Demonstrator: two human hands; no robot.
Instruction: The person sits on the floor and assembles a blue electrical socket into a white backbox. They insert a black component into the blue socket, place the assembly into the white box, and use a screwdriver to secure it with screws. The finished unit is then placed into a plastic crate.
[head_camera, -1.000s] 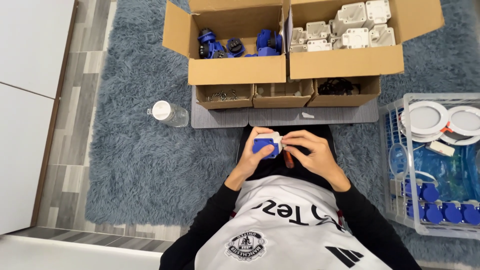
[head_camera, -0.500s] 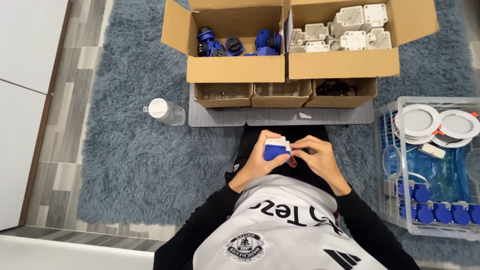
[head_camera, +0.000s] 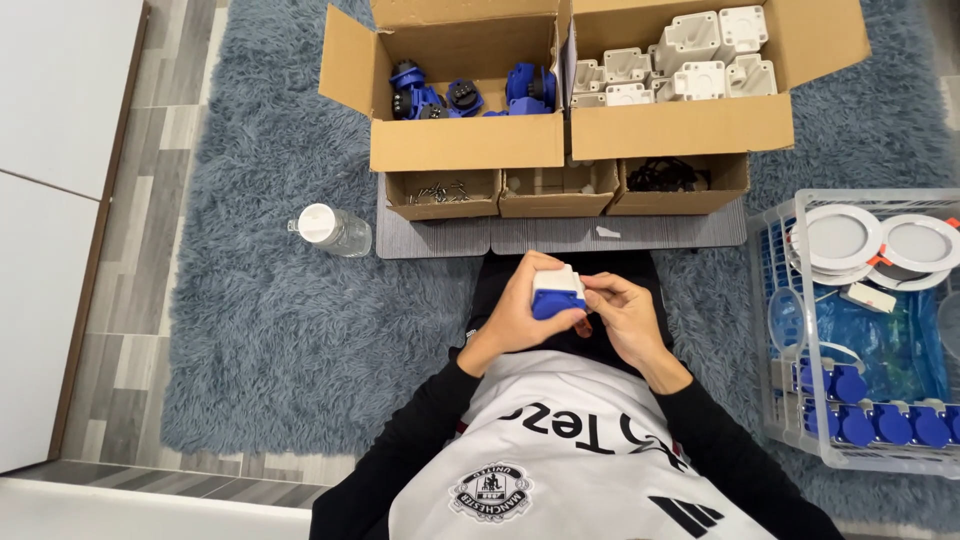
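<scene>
Both hands sit a bit lower and closer to the shirt than half a sec ago, and the blue and white socket (head_camera: 557, 294) has come with them.

Left hand (head_camera: 520, 315) has its fingers curled round the socket from the left side, holding it tight over the lap. Right hand (head_camera: 625, 315) touches the socket's right edge with bent fingers, and a bit of orange peeks out under it; can't tell what it is.

Up top are 2 big open brown boxes side by side. Left box (head_camera: 465, 155) has blue plug parts in it, approx 4. Right box (head_camera: 680, 128) has pale grey square cases, approx 7. In front of them stand 3 small brown boxes (head_camera: 555, 190) in a row on a grey mat (head_camera: 560, 236). 1 clear bottle (head_camera: 330, 229) with a white cap lies on the blue rug, left of the mat. Clear basket (head_camera: 790, 330) at the right holds 2 round white lamps and approx 6 blue sockets.
</scene>
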